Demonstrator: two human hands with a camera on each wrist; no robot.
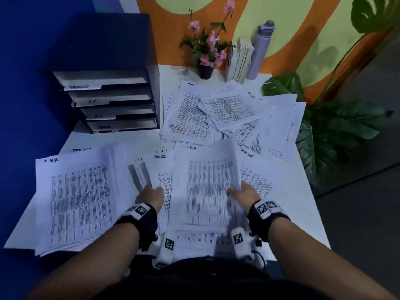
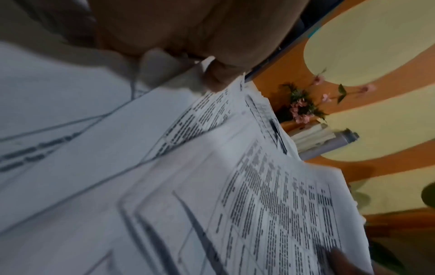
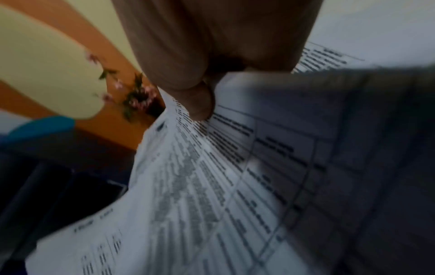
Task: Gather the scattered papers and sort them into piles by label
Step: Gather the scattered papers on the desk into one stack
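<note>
Printed sheets with handwritten corner labels cover the white table [image 1: 121, 139]. A thick stack marked H.R. [image 1: 80, 198] lies at the near left, its right edge lifted. My left hand [image 1: 149, 194] grips that edge, fingers hidden among the sheets; in the left wrist view the left hand [image 2: 212, 74] has its thumb on the paper edges. My right hand [image 1: 241, 191] pinches the right edge of a large table-printed sheet [image 1: 205, 191] raised in front of me. In the right wrist view the right hand [image 3: 200, 104] presses its thumb onto this sheet [image 3: 212, 186]. A loose heap of papers [image 1: 227, 113] lies further back.
A dark file tray [image 1: 116, 100] with labelled slots stands at the back left. A flower pot [image 1: 205, 55], upright books [image 1: 240, 59] and a lilac bottle [image 1: 259, 50] line the wall. A large-leaved plant [image 1: 335, 126] crowds the table's right edge.
</note>
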